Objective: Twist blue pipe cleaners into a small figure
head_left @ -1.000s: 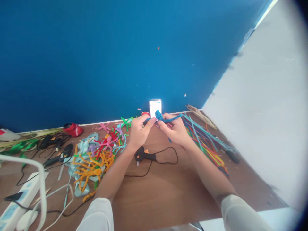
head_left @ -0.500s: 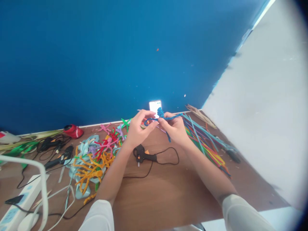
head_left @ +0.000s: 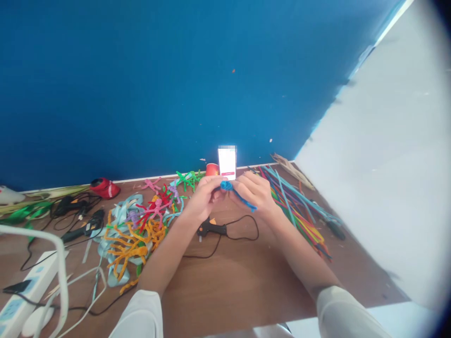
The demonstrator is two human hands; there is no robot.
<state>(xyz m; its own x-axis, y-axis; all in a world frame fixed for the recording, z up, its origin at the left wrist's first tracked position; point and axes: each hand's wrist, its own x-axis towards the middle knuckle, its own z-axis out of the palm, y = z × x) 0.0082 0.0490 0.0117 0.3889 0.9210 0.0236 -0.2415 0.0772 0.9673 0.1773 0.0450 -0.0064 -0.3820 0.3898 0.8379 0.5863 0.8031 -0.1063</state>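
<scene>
Between my hands is a blue pipe cleaner, coiled at one end, with a loose length slanting down to the right. My left hand pinches it from the left, fingers closed at the coil. From the other side my right hand grips it, its fingers curled over the loose length. Just behind the hands a phone with a lit screen leans upright, and a red cup stands beside it. Below the hands a black glue gun lies on the brown table.
Left of my arms lie twisted orange, pink and green pipe-cleaner figures with pale blue ribbon. Loose coloured pipe cleaners spread at the right. Farther left are a red shoe-like item, another glue gun and a power strip.
The coil has tipped from upright toward me and sits lower. Both hands have closed in around it, my right fingers now curled over. The red cup has come into clearer view.
</scene>
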